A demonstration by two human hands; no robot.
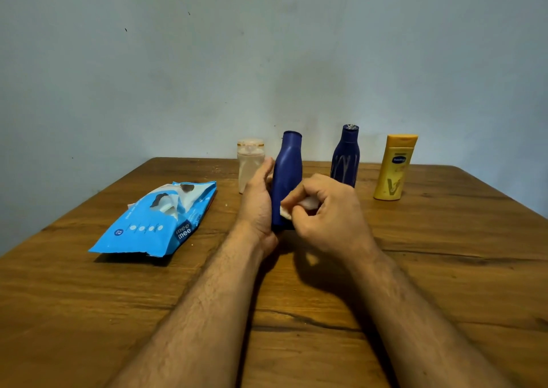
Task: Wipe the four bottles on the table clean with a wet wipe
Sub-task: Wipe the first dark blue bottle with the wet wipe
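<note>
A dark blue bottle (pixel 287 168) stands upright at the table's middle, and my left hand (pixel 257 206) grips its left side. My right hand (pixel 326 218) pinches a bunched white wet wipe (pixel 299 205) against the bottle's lower right side. Behind the left hand stands a pale translucent bottle (pixel 250 157) with a clear cap. A second dark blue bottle (pixel 345 157) with whitish streaks stands further right. At the far right is a yellow lotion bottle (pixel 394 166), resting on its cap.
A blue wet-wipe pack (pixel 154 224) lies on the left of the wooden table (pixel 444 269), its flap open with a wipe sticking out. A pale blue wall rises right behind the table's far edge.
</note>
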